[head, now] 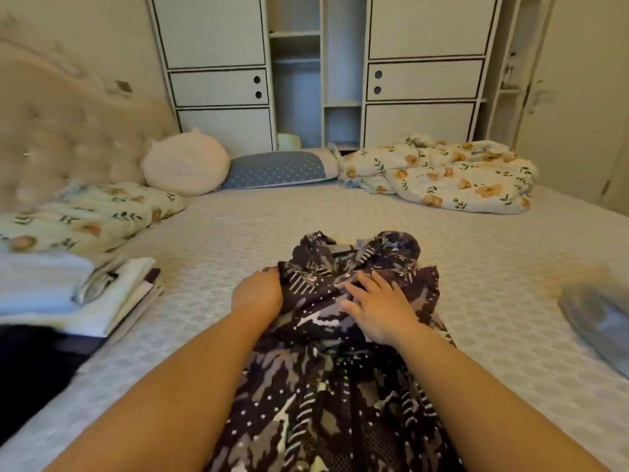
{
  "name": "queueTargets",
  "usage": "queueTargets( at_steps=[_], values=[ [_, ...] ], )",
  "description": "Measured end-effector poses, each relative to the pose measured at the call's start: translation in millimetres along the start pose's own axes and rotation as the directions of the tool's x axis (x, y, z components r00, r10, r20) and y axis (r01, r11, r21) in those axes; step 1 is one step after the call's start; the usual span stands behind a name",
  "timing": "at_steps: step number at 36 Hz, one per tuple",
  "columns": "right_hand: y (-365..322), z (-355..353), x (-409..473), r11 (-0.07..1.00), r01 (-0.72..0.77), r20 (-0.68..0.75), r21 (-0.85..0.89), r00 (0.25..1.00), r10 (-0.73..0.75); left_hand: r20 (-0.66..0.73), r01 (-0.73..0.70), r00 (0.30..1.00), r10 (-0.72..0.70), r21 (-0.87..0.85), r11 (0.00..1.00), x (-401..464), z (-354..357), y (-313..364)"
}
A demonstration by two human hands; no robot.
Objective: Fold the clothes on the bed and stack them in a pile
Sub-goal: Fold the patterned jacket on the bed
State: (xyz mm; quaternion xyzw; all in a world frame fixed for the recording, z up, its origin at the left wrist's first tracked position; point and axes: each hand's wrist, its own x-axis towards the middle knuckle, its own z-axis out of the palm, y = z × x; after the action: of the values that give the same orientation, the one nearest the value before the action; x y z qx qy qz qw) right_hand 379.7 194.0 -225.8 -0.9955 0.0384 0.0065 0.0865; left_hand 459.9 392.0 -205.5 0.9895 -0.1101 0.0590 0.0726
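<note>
Dark patterned garment [340, 386] spread down the middle of the bed [211, 233], running from the near edge up to a bunched top end past the hands. Left hand [257, 296] at the garment's left edge, fingers curled into the cloth, gripping a fold. Right hand [377, 306] lying on top of the garment just beside the left, fingers spread and fairly straight, pressing the cloth flat; nothing pinched in it. Both forearms bare, reaching in from the bottom of the view, one on each side of the garment.

Stack of folded clothes [85, 294] at the left edge of the bed, well apart from the garment, white and pale pieces on top, something dark beneath at the near left. Grey cloth [599, 321] lying at the right edge, blurred. Floral pillow [88, 216] beyond the stack, against the tufted headboard [61, 131]. Round pink cushion [187, 161] and blue dotted bolster [279, 168] along the far side. Floral blanket [446, 175] crumpled at the far right corner. White wardrobe [218, 63] behind the bed, with 2 round holes on each middle door.
</note>
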Motion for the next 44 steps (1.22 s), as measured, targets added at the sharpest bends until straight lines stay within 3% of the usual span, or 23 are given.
queueTargets(
  at_steps=[4,8,13,15,18,20,23,27,31,34,37,39,41,44],
  values=[
    [-17,21,17,0.996,-0.013,0.01,-0.087,1.0,0.014,0.007,0.03,0.999,-0.031,0.067,0.997,6,19,-26],
    [-20,52,16,0.991,-0.059,0.109,-0.124,0.991,0.073,0.031,0.164,0.986,-0.162,-0.175,0.971,13,42,-49],
    [-21,55,15,0.987,-0.075,0.13,-0.139,0.987,0.094,0.035,0.262,0.962,-0.272,-0.411,0.873,16,59,-65],
    [-23,50,14,0.965,-0.045,0.091,-0.259,0.993,0.07,0.045,0.281,0.955,-0.294,-0.461,0.842,16,60,-67],
    [-23,38,16,0.881,-0.013,-0.089,-0.473,0.996,-0.033,0.074,0.31,0.944,-0.322,-0.536,0.785,19,58,-68],
    [-16,36,15,0.907,-0.08,-0.087,-0.412,0.995,0.048,0.097,0.317,0.944,-0.315,-0.525,0.79,19,56,-68],
    [-3,43,8,0.97,-0.189,0.156,-0.151,0.965,0.212,0.149,0.312,0.95,-0.275,-0.515,0.798,17,55,-67],
    [1,35,11,0.981,-0.156,0.236,-0.112,0.955,0.179,0.05,0.234,0.966,-0.254,-0.588,0.775,12,37,-57],
    [3,18,7,0.991,-0.09,0.229,-0.096,0.967,0.11,-0.058,0.173,0.959,-0.278,-0.656,0.734,11,4,-20],
    [11,8,0,0.996,-0.054,0.076,0.069,0.996,0.049,-0.065,0.084,0.983,-0.17,-0.665,0.742,11,-17,29],
    [21,5,-8,0.937,-0.047,-0.126,0.345,0.987,0.096,-0.027,-0.106,0.994,0.11,-0.575,0.811,5,-21,75],
    [29,4,-11,0.898,-0.044,-0.224,0.438,0.962,0.156,0.076,-0.209,0.951,0.3,-0.555,0.805,-2,-13,99],
    [36,3,-13,0.885,-0.042,-0.314,0.463,0.926,0.208,0.126,-0.267,0.908,0.4,-0.561,0.783,-8,2,111],
    [43,2,-11,0.915,-0.044,-0.386,0.401,0.898,0.212,-0.065,-0.379,0.914,0.4,-0.486,0.787,-10,32,109]
  ],
)
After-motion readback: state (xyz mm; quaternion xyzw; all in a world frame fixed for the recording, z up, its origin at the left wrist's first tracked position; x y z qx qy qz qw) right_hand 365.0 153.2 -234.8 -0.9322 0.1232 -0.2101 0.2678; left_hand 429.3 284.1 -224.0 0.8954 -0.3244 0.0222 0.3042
